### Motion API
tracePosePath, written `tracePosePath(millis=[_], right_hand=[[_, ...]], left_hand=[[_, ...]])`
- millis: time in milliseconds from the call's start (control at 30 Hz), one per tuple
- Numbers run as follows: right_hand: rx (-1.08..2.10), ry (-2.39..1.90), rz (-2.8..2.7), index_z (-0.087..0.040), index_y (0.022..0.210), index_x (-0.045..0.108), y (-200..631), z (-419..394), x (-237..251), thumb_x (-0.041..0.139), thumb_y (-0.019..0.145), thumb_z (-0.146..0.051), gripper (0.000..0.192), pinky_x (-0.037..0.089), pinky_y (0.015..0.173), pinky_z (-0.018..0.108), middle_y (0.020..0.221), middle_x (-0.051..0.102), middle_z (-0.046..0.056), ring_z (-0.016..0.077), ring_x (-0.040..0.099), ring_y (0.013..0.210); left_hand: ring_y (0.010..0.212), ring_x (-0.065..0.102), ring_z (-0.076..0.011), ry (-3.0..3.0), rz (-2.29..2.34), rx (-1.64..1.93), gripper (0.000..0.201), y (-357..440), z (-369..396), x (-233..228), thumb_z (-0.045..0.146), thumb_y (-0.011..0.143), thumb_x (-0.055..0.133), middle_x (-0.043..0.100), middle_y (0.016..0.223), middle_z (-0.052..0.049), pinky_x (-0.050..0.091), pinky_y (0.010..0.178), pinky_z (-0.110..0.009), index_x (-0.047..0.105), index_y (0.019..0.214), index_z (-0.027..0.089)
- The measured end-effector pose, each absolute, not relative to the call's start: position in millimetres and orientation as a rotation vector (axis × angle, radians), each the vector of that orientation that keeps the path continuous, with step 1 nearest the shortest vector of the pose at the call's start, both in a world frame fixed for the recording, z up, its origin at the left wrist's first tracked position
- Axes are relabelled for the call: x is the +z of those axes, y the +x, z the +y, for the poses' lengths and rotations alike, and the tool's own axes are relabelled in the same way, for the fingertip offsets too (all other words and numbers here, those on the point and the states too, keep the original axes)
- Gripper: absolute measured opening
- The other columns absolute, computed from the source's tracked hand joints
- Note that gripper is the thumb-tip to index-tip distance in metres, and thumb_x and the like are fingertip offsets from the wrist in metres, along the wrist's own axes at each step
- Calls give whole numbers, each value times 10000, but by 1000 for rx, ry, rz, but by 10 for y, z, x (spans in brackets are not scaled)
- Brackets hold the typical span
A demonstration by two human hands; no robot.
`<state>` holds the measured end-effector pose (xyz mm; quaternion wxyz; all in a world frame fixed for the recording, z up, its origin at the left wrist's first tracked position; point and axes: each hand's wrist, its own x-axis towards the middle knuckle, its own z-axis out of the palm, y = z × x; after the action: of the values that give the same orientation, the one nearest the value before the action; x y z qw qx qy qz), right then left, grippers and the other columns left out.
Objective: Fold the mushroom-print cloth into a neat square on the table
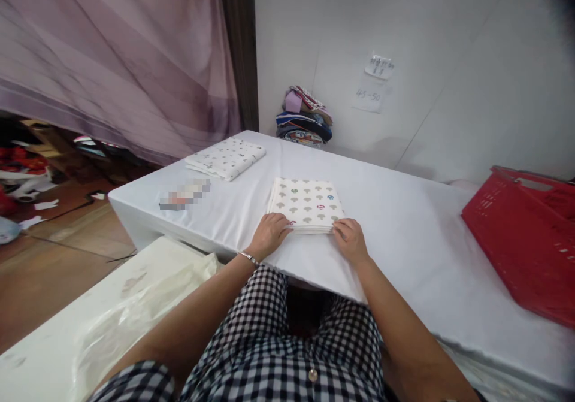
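Two near corners of the folded cloth [308,201] are pinched by the left hand [269,234] and right hand [351,240]; keep layers aligned, tension even.

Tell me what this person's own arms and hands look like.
The left hand and right hand are bare, without gloves. A slim silver-coloured bracelet circles the left forearm near the hand. The left sleeve is dark-and-white checked and leaves that forearm uncovered. The right forearm is uncovered too, with no bracelet visible.
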<state>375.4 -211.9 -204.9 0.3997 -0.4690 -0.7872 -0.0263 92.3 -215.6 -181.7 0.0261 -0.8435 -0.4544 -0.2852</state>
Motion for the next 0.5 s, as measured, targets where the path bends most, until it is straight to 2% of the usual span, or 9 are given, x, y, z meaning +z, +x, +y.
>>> tracePosePath(millis=[100,333,500], right_hand=[[-63,-1169,-2019,-218,980,666,3764,-2119,-2057,485,861,-235,217,401,813,374,963,622,62,207,525,924],[-72,-1209,-2013,-236,932,683,3728,-2076,-2114,475,883,-246,214,392,787,366,929,635,45,198,522,902],[-84,-1194,-2030,-234,978,673,3747,-2071,-2137,454,893,-252,236,397,788,367,953,634,52,202,523,917]], left_hand=[[901,531,-199,-2596,-1405,-844,210,896,-2123,-1807,291,903,446,620,939,-55,393,811,-356,610,1003,206],[884,545,-202,-2512,-1476,-814,268,842,-2085,-1783,297,926,386,638,891,-53,385,820,-371,637,901,209],[915,535,-206,-2514,-1496,-852,261,838,-2107,-1828,308,918,402,632,934,-60,399,828,-370,643,945,210]])
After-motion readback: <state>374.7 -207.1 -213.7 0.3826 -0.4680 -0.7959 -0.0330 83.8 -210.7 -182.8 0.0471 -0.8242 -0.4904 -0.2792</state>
